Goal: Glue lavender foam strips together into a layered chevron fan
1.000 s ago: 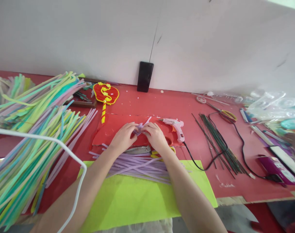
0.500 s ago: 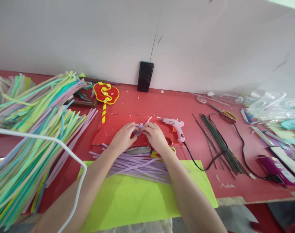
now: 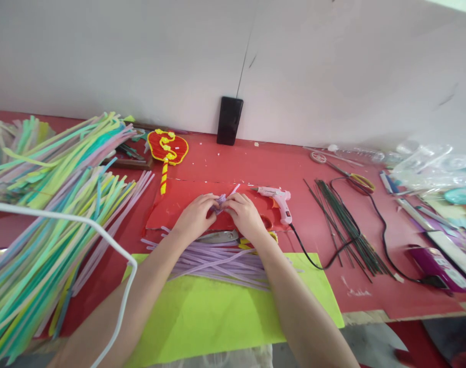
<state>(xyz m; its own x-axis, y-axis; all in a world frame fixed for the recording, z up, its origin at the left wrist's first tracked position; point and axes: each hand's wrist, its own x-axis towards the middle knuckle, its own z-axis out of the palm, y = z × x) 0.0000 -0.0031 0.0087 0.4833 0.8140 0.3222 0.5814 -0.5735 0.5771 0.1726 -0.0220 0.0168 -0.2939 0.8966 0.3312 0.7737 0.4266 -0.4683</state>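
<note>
Between my fingertips is a small bunched piece of purple pipe cleaner point(image 3: 220, 201), one end sticking up to the right. My left hand point(image 3: 196, 215) pinches it from the left, and my right hand point(image 3: 243, 213) pinches it from the right. Both hands are over a red board point(image 3: 171, 204). Below them lies a pile of loose purple pipe cleaners point(image 3: 217, 266), partly on a lime-green sheet point(image 3: 217, 317). Scissors point(image 3: 219, 236) rest between board and pile, their handles partly under my right wrist. The exact shape of the held piece is mostly hidden by my fingers.
A pink glue gun point(image 3: 277, 199) lies right of my hands, its black cord trailing right. Green wire stems point(image 3: 344, 230) and more scissors point(image 3: 361, 183) lie beyond. Left are bundled coloured pipe cleaners point(image 3: 64, 245), a white cable point(image 3: 130, 271) and a red-yellow fan shape point(image 3: 167, 148). A phone point(image 3: 230, 120) leans on the wall.
My fingers shift very slightly around the purple pipe cleaner, and its upright end shows a little less. Everything else stays in place.
</note>
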